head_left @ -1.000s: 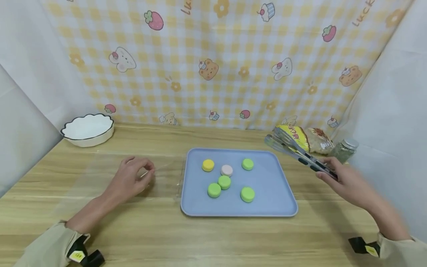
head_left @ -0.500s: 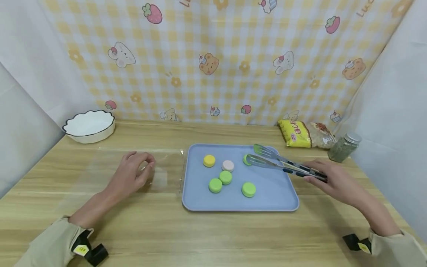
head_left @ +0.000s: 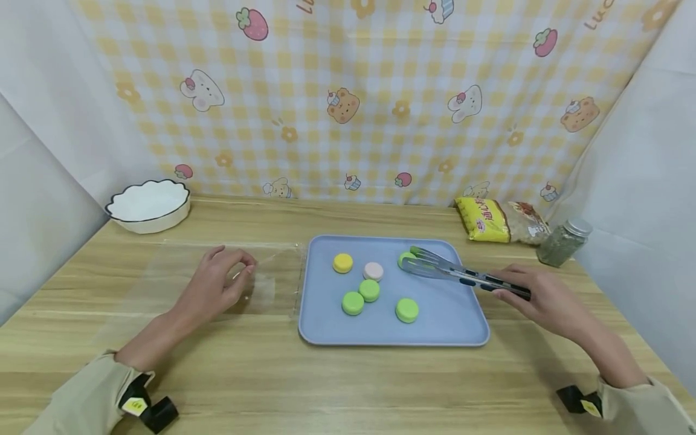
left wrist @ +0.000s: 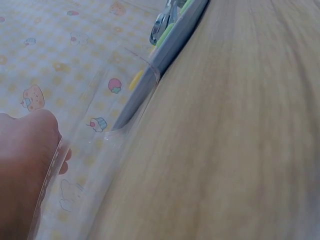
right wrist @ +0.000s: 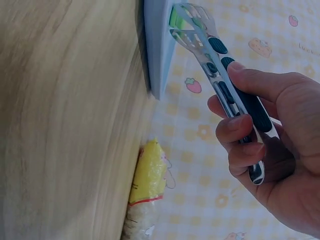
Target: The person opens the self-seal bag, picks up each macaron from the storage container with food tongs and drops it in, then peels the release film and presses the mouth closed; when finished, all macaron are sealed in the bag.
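My right hand [head_left: 544,302] grips a pair of metal tongs [right wrist: 235,95] with dark grip pads. Over the blue tray [head_left: 446,329], the tips of the tongs are around a green macaron [head_left: 405,258] at the back right; whether they squeeze it I cannot tell. Several other macarons lie on the tray: a yellow one [head_left: 342,263], a pale pink one [head_left: 373,271] and more green ones [head_left: 406,310]. Left of the tray is a clear plastic container [head_left: 277,290], its shape hard to make out. With thumb and fingers curled, my left hand [head_left: 214,287] pinches its edge.
A white scalloped dish [head_left: 149,208] stands at the back left. Behind the tray on the right lie a yellow-and-clear food packet [head_left: 484,220] and a glass jar [head_left: 563,243] with a metal lid. A checked cloth [head_left: 380,121] hangs behind the wooden table [head_left: 348,386].
My right hand has moved left and brought the tongs from beside the food packet down to the back-right green macaron. The tong tips have drawn closer together. My left hand stays in place.
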Demonstrator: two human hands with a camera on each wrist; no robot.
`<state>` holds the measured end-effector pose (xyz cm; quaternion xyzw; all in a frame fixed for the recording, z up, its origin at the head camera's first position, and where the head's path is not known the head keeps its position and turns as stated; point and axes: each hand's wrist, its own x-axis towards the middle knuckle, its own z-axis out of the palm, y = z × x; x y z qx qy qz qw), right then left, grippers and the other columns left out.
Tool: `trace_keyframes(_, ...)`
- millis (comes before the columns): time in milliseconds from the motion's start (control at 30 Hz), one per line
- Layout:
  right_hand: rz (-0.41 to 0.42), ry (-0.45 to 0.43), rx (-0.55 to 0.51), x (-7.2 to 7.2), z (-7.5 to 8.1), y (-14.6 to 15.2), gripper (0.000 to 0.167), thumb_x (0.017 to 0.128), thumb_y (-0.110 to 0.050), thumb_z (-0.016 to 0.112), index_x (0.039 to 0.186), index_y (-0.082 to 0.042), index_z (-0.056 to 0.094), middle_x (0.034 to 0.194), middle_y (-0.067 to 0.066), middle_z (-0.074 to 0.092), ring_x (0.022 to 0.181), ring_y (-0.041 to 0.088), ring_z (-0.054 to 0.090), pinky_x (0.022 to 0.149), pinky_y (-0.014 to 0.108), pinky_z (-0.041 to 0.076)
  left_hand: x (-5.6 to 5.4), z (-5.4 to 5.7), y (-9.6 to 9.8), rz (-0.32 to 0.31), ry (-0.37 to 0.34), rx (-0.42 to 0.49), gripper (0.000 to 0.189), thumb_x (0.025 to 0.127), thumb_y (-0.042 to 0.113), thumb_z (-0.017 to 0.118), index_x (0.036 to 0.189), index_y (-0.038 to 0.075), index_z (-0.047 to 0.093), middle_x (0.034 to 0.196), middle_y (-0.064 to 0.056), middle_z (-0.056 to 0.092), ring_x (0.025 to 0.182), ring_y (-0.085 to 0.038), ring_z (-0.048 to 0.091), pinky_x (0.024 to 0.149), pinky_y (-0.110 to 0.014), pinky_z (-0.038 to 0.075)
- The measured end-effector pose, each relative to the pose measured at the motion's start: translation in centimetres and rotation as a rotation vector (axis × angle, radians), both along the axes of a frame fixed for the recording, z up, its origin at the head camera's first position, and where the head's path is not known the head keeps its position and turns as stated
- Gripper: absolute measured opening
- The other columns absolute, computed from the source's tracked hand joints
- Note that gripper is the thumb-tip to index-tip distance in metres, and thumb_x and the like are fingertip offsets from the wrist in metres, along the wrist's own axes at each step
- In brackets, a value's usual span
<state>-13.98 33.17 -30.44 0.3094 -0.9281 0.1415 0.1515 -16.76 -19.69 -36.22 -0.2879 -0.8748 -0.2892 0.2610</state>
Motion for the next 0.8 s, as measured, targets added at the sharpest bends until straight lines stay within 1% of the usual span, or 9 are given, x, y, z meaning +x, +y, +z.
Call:
trace_keyframes(100,0.013,0.010,-0.016,-0.1,-0.2,0.0,0.029,0.077,-0.005,0.075,0.106,-0.002,0.069,0.085,-0.005,0.061,0.059,-0.001,0.042,0.049,0.020,0.036,0.0,0.0,0.0,0.000,0.001,0.008,0.011,0.083,-0.006,0.063,0.086,0.005,0.061,0.089,-0.004,0.065,0.086,-0.022,0.062,0.097,-0.058,0.027)
trace_keyframes(200,0.028,0.015,-0.041,-0.3,-0.4,0.1,0.028,0.077,-0.003,0.074,0.104,0.000,0.069,0.084,-0.005,0.061,0.058,-0.001,0.042,0.049,0.018,0.036,0.0,0.1,0.0,-0.002,0.001,0.032,0.011,0.083,-0.006,0.062,0.087,0.004,0.062,0.089,-0.005,0.066,0.086,-0.024,0.062,0.098,-0.056,0.028)
trace_keyframes(400,0.047,0.027,-0.107,-0.3,0.0,0.0,0.028,0.076,0.002,0.073,0.103,-0.002,0.069,0.085,-0.005,0.061,0.056,0.001,0.042,0.049,0.014,0.034,-0.1,0.1,0.1,-0.003,0.010,0.080,0.009,0.084,-0.005,0.062,0.090,0.001,0.062,0.095,-0.010,0.067,0.091,-0.028,0.062,0.099,-0.055,0.029)
trace_keyframes(600,0.070,0.060,-0.088,-0.5,0.4,-1.1,0.029,0.077,-0.002,0.073,0.106,-0.005,0.069,0.089,-0.005,0.063,0.057,-0.001,0.043,0.051,0.013,0.033,-0.2,0.1,0.1,-0.003,0.026,0.068,0.009,0.083,-0.005,0.063,0.090,0.001,0.063,0.096,-0.010,0.067,0.092,-0.028,0.063,0.097,-0.056,0.031)
trace_keyframes(700,0.078,0.055,-0.099,-0.7,0.5,-1.9,0.030,0.078,-0.001,0.073,0.107,-0.005,0.069,0.088,-0.006,0.062,0.056,-0.001,0.043,0.051,0.013,0.034,-0.2,0.1,0.1,-0.002,0.026,0.057,0.010,0.083,-0.005,0.063,0.090,0.001,0.062,0.098,-0.011,0.067,0.093,-0.029,0.063,0.098,-0.056,0.031)
trace_keyframes(800,0.082,0.050,-0.103,-1.0,0.8,-2.9,0.030,0.079,-0.002,0.072,0.108,-0.005,0.069,0.088,-0.007,0.063,0.058,0.000,0.045,0.052,0.014,0.036,-0.1,0.0,0.1,0.002,0.026,0.047,0.012,0.083,-0.006,0.064,0.092,0.001,0.062,0.100,-0.011,0.067,0.094,-0.030,0.062,0.099,-0.055,0.029)
